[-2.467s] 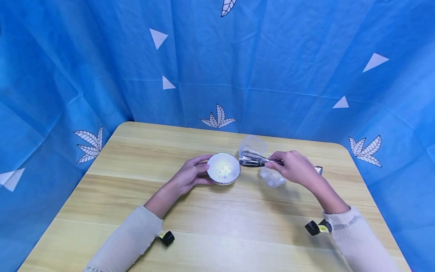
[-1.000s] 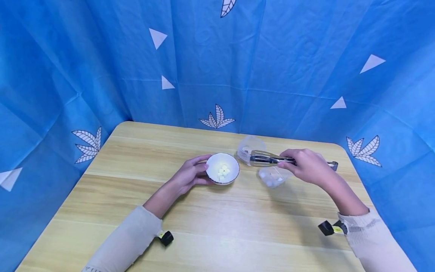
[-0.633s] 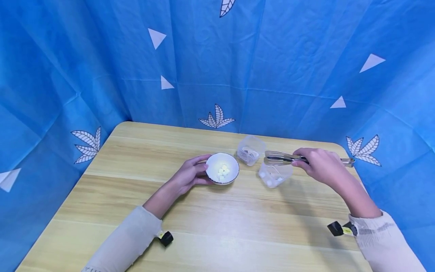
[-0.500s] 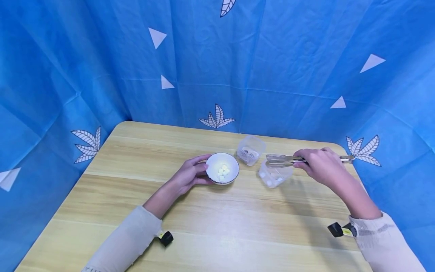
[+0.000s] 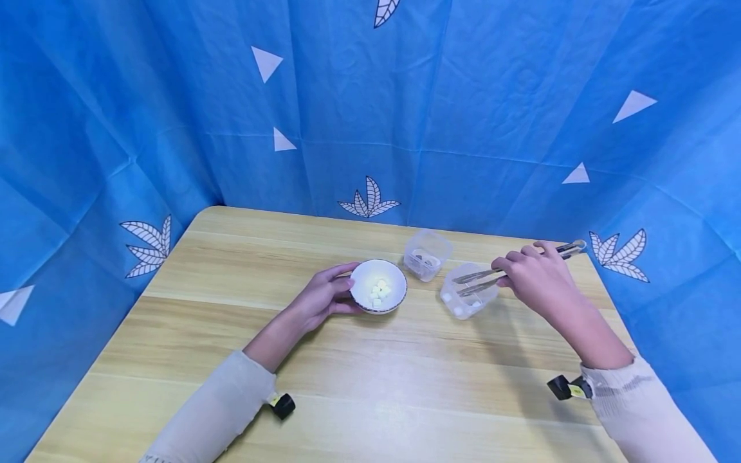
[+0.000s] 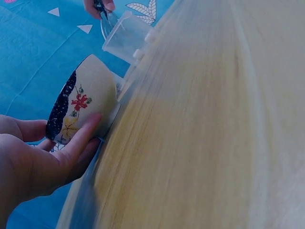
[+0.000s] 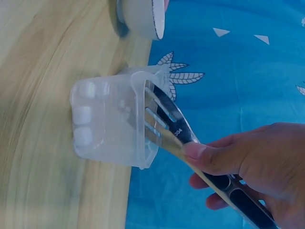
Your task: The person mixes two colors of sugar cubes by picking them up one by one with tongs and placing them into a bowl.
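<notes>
My left hand (image 5: 324, 297) holds the side of a white bowl (image 5: 361, 283), fingers and thumb around its rim and wall. Several small white cubes (image 5: 379, 292) lie in the bowl. Flowers and a dark speckled band decorate its outside in the left wrist view. My right hand (image 5: 538, 280) grips metal tongs (image 7: 171, 119), their slotted arms spread a little and tilted down. The tong ends dip into the mouth of a clear plastic box (image 7: 112, 148). White lumps (image 7: 82, 114) show through the base of that box.
A second clear plastic box (image 5: 428, 247) with small pieces inside stands behind and between the bowl and the first box. The wooden table (image 5: 324, 386) ends at a blue patterned cloth (image 5: 492, 128) at the back.
The tongs have moved right from beside the bowl, then swung so their ends point down into the nearer clear box, their arms now apart. The left hand and bowl have stayed put.
</notes>
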`<state>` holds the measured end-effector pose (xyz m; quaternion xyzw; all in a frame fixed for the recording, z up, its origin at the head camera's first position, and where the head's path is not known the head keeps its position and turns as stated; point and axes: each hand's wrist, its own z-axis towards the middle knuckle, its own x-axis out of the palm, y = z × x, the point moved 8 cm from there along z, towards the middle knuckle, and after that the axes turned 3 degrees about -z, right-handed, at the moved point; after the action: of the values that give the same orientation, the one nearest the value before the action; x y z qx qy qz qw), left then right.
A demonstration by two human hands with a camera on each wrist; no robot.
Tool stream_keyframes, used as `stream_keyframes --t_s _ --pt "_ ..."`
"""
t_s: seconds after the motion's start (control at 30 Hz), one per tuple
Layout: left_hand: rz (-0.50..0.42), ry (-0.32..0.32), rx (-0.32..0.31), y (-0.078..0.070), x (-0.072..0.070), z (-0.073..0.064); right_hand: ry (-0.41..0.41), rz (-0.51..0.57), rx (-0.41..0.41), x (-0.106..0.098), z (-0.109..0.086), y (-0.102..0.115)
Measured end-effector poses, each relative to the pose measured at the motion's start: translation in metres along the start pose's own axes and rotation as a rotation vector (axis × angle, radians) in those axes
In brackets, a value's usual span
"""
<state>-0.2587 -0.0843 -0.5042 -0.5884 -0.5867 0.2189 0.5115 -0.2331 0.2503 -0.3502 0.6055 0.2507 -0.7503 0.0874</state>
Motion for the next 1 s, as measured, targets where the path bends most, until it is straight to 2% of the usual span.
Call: stream_keyframes --t_s 0.3,0.63,0.77,1.0 --pt "0.010 0.009 0.019 -0.002 0.001 -0.001 -0.133 -0.112 -0.084 0.004 0.004 0.012" --pt "-0.004 -0.003 0.006 0.000 0.000 -0.002 -0.189 -0.192 -0.180 0.004 0.016 0.031" --pt "-0.005 -0.004 0.006 0.000 0.000 -0.002 -0.190 -0.234 -0.203 0.006 0.021 0.037" --pt "0.001 -0.007 0.002 -0.001 0.001 -0.003 -0.136 -0.297 -0.219 0.011 0.028 0.044"
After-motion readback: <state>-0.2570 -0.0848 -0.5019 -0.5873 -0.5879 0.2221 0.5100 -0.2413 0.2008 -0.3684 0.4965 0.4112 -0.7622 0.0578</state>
